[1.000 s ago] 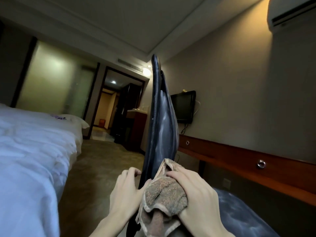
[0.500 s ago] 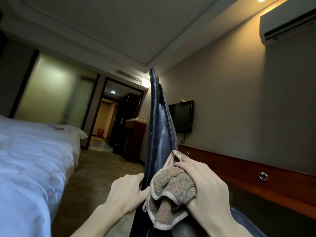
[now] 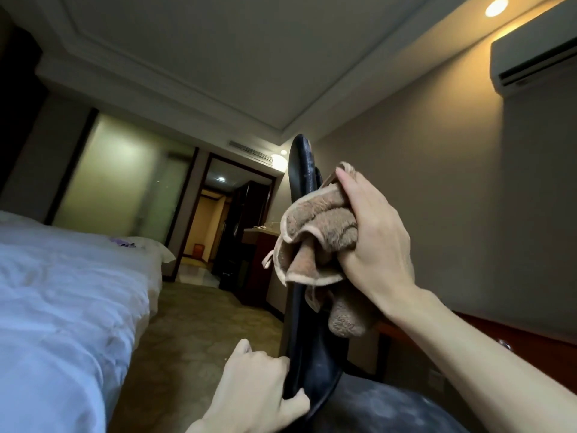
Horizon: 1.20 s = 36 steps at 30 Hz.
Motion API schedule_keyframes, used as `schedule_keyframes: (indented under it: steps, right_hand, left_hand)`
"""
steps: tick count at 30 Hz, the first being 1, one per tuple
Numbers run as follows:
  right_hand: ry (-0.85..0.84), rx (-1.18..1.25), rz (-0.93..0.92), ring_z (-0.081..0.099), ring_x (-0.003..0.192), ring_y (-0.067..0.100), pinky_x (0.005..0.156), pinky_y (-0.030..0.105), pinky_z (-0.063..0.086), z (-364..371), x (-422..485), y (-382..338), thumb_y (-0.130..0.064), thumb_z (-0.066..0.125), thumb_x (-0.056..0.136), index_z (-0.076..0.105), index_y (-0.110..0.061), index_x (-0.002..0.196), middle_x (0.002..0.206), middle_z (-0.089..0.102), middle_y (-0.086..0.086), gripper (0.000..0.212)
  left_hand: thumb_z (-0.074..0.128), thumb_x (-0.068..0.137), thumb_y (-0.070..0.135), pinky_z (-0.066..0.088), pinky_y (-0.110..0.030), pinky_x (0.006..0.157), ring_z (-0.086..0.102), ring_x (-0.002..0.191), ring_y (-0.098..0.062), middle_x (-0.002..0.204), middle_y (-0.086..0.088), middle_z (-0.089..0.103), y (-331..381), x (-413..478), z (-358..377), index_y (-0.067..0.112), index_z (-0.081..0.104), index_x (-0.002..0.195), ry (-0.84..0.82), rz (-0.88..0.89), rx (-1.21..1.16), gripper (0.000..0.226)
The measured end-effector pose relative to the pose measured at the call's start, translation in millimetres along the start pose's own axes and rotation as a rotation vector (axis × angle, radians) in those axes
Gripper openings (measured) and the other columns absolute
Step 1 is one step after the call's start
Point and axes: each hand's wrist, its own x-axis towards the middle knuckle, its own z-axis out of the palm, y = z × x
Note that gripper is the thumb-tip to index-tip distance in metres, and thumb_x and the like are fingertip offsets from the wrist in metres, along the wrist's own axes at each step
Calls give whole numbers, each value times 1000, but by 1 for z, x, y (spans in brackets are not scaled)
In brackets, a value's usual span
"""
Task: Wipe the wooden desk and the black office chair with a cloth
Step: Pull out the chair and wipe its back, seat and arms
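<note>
Dim hotel room, white bed (image 3: 62, 292) along the left, doorway far at the back. Looks like mid-chair stage: brown cloth (image 3: 315, 242) bunched up in the right grip (image 3: 374, 232), curled tight round it and pressed against the upper front of the black chair back (image 3: 307, 339), just under the top edge. Left grip (image 3: 259, 392) clamped on the near lower edge of that same back, probably just to steady it. Guessing plenty left on the chair, with the seat (image 3: 390, 410) at near right looking dusty and smeary. Can't say anything about the wooden bench (image 3: 537, 339): only a reddish strip of its front with a drawer pull (image 3: 505, 345) along the right wall, top out of view, so no telling wiped or not. Chair base cut off too, and hard to make out much in the shadow under the cloth.
</note>
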Motion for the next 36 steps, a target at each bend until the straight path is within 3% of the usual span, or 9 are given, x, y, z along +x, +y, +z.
schedule_keyframes:
  steps: [5, 11, 13, 16, 19, 22, 26, 30, 36]
  right_hand:
    - [-330, -162, -289, 6, 159, 15, 128, 30, 5, 21, 38, 0, 4, 59, 72, 22, -16, 163, 171, 18, 3, 101]
    - [-396, -281, -452, 48, 126, 17, 116, 31, 31, 29, 28, 3, -15, 67, 71, 69, -26, 119, 128, 63, -7, 49]
    - [-426, -198, -477, 52, 121, 17, 116, 33, 33, 30, -4, 6, -15, 69, 68, 71, -24, 111, 121, 66, -6, 44]
    - [-536, -99, -573, 55, 129, 18, 123, 34, 24, 32, -59, 15, -14, 75, 67, 74, -19, 112, 127, 68, -1, 45]
    - [-605, -113, -685, 51, 139, 17, 123, 38, 30, 29, -80, 29, -16, 75, 77, 72, -20, 121, 138, 65, -3, 44]
    - [-348, -46, -677, 58, 133, 21, 113, 41, 44, 20, -55, 34, -8, 70, 90, 75, -12, 117, 134, 68, 4, 27]
    - [-5, -169, -563, 59, 131, 27, 109, 46, 47, 8, 6, 34, -7, 61, 93, 71, -9, 125, 137, 66, 7, 34]
    - [-347, -146, -273, 31, 152, 17, 116, 35, 39, 18, 26, 33, 6, 60, 72, 12, -36, 164, 163, 38, -1, 111]
    - [-481, -105, -174, 12, 157, 15, 120, 21, 13, 50, -17, 47, 4, 64, 75, 2, -34, 164, 170, 18, -2, 115]
  left_hand:
    - [32, 78, 66, 21, -28, 80, 52, 66, -19, 63, 1, 55, 10, -5, -1, 20, 49, 70, -74, -71, -47, 50]
    - [37, 80, 68, 32, -27, 84, 62, 95, -20, 93, -1, 70, 16, -3, -5, 19, 54, 83, -80, -150, -47, 52]
    - [34, 72, 73, 40, -24, 93, 59, 117, -22, 122, 3, 71, 13, -4, -5, 29, 66, 114, -99, -200, -120, 68]
    - [62, 86, 64, 27, -13, 116, 32, 149, 1, 160, 9, 39, 12, -4, 3, 43, 42, 150, -8, -262, -514, 71]
    - [84, 86, 27, 34, -1, 99, 48, 118, 24, 150, 2, 54, 5, -8, 17, 19, 55, 140, -46, -425, -845, 61]
    - [56, 82, 70, 46, -21, 89, 62, 120, -3, 122, 16, 69, 1, -11, 8, 35, 64, 116, -110, -308, -433, 49]
    - [41, 81, 71, 37, -30, 61, 59, 79, -15, 79, 5, 62, 3, -8, 10, 21, 47, 83, -95, -334, -237, 51]
    - [49, 84, 67, 32, -27, 54, 51, 66, -15, 69, 4, 54, 0, -9, 15, 20, 40, 75, -61, -339, -289, 48]
    - [54, 83, 62, 32, -34, 59, 57, 73, -21, 65, 3, 51, -7, -4, 17, 20, 39, 69, -85, -353, -254, 47]
